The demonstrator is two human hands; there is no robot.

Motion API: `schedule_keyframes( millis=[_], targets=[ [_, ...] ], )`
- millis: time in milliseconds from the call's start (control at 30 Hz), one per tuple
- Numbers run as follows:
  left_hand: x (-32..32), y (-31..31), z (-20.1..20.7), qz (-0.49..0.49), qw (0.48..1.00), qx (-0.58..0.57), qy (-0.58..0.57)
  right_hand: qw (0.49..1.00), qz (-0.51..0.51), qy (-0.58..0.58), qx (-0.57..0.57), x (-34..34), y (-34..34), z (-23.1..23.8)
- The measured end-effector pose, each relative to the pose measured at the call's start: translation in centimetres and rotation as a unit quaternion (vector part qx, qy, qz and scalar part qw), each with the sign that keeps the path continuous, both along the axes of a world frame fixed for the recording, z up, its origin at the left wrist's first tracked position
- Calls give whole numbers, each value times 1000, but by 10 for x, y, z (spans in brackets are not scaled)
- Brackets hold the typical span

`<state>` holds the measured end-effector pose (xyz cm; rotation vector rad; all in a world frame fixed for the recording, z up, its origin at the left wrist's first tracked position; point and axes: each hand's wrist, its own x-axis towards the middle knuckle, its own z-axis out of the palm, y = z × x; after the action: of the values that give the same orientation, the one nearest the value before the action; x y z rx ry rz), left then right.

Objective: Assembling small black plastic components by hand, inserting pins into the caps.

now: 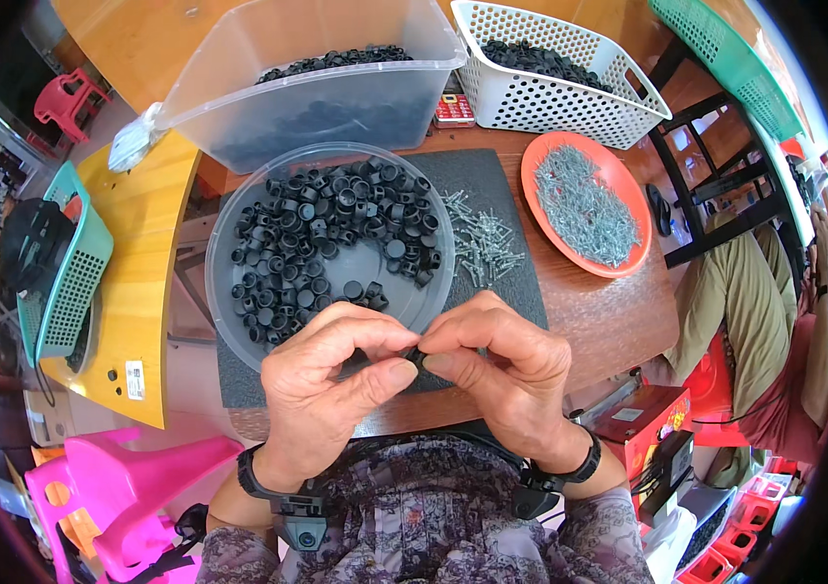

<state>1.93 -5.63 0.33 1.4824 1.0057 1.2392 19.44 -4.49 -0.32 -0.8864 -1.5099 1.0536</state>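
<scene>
My left hand (328,375) and my right hand (500,365) meet in front of my chest, thumbs and forefingers pinched on one small black plastic part (417,357). Most of that part is hidden by the fingertips. Just beyond my hands sits a round clear tub (216,275) holding many small black plastic caps (297,219). To its right a loose pile of silver screws (482,243) lies on a dark grey foam mat (521,282). More screws fill an orange-red plate (534,165) farther right.
A large clear bin (210,112) and a white perforated basket (550,115), both with black parts, stand at the back. Left are a yellow table (146,263), a green basket (93,263) and a pink chair (132,487). Another person (755,302) sits at the right.
</scene>
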Motion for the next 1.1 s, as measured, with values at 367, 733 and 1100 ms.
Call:
schedule_keyframes(
  millis=[367, 733, 1100],
  targets=[
    [9, -10, 0, -21, 992, -107, -61, 997, -42, -52, 42, 7, -11, 1],
    [6, -11, -7, -53, 977, -167, -123, 951, -170, -252, 60, 55, 13, -20],
    [6, -13, -13, -39, 980, -155, -117, 883, -183, -415, 122, 38, 30, -34]
  ],
)
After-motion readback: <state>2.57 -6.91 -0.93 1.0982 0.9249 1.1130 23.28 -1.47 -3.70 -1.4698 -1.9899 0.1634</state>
